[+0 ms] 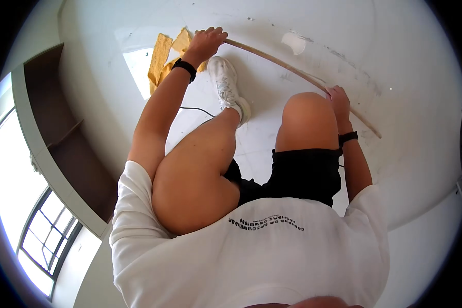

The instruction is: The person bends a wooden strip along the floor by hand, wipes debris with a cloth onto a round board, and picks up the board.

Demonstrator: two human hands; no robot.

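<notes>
The person crouches over a pale floor (272, 77), gripping a long wooden stick (292, 69) with both hands. The left hand (206, 43) is clenched around the stick's far end, just beside a yellow cloth (161, 56). The right hand (338, 100) is clamped on the stick further along, by the right knee (308, 115). The stick's long axis runs diagonally from the cloth past a white shoe (228, 84), its free end jutting beyond the right hand.

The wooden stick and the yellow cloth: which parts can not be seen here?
Head view:
- wooden stick: parts covered by the left hand and right hand.
- yellow cloth: partly behind the left hand and forearm.
- right foot: hidden behind the knee.
- shirt lettering: too small to read.
</notes>
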